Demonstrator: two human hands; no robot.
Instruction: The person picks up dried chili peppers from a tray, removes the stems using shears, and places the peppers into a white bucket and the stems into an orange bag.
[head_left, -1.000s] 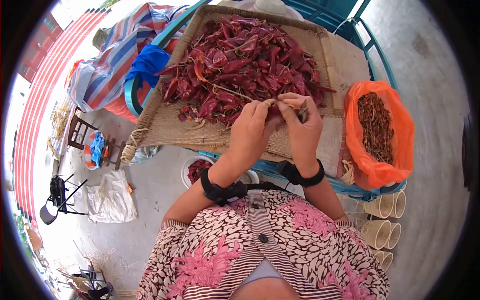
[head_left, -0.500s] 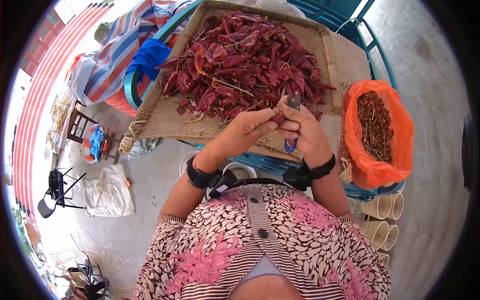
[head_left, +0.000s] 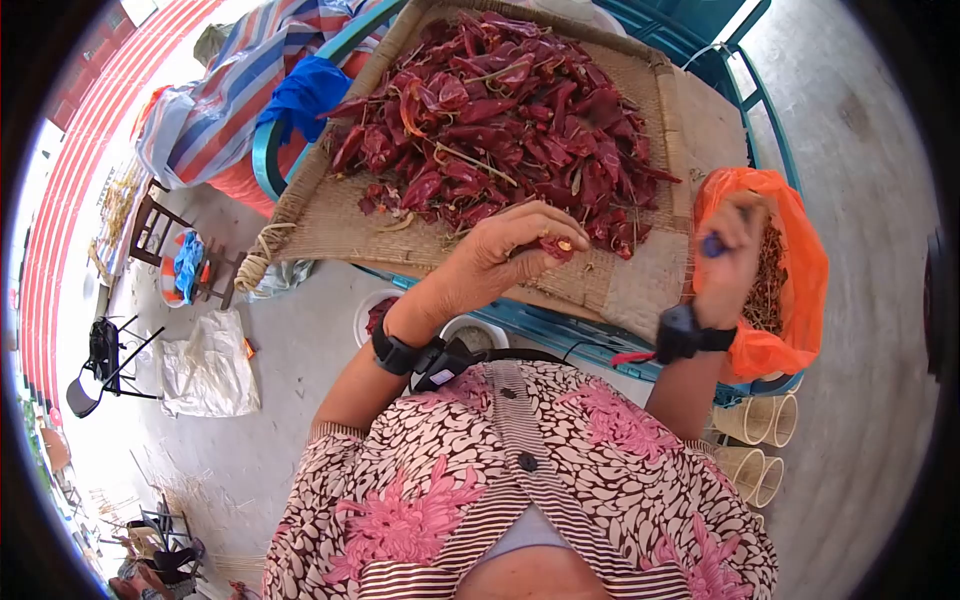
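My left hand [head_left: 497,249] is closed on a dried red chili pepper [head_left: 556,247], whose pale cut end faces right, over the front part of a woven tray [head_left: 330,240]. A large heap of dried red peppers [head_left: 490,110] lies on that tray, just beyond my fingers. My right hand [head_left: 738,240], a little blurred, hangs over an orange plastic bag [head_left: 806,262] holding brown-red stems and scraps [head_left: 772,285]. It is closed round scissors with a blue handle [head_left: 712,245]; their blades are hidden.
A teal metal frame [head_left: 520,318] stands under the tray. Below its front edge are white buckets [head_left: 374,318]. Several cream baskets [head_left: 742,422] sit at the lower right. A striped sheet [head_left: 215,120] and blue cloth [head_left: 305,95] lie at the left, above a white sack [head_left: 210,368] on the floor.
My right hand has moved right with the scissors, away from the left hand and over the orange bag. My left hand keeps the pepper, its cut end now showing.
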